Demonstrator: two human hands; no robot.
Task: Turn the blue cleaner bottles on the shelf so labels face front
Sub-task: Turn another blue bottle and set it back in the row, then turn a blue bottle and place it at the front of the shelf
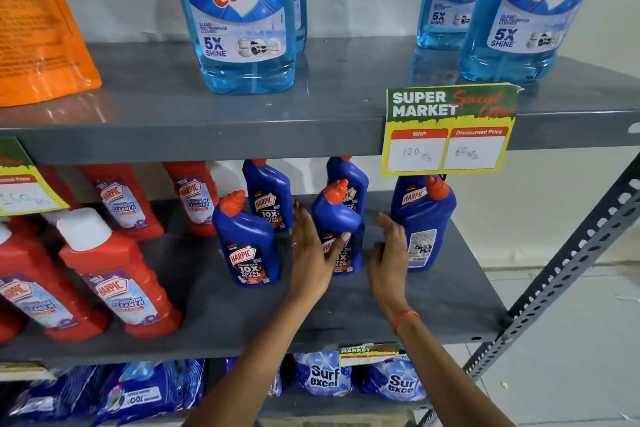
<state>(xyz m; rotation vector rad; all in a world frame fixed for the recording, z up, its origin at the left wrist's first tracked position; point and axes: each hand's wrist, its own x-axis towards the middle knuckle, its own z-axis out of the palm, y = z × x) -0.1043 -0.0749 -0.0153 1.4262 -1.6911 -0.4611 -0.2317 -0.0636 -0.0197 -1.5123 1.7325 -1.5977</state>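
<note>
Several blue Harpic bottles with orange caps stand on the middle grey shelf. The front left bottle and the one behind it show their front labels. My left hand wraps the front middle bottle, thumb across its label and fingers along its left side. My right hand hovers with fingers apart between that bottle and the front right bottle, which shows its white back label. Behind the front right bottle, a further bottle shows its Harpic label. Another blue bottle stands at the back middle.
Red Harpic bathroom cleaner bottles fill the shelf's left half. A price tag hangs from the upper shelf, over the tops of the right bottles. Light blue Colin bottles stand above; Surf Excel packs lie below. A slotted metal upright runs along the right.
</note>
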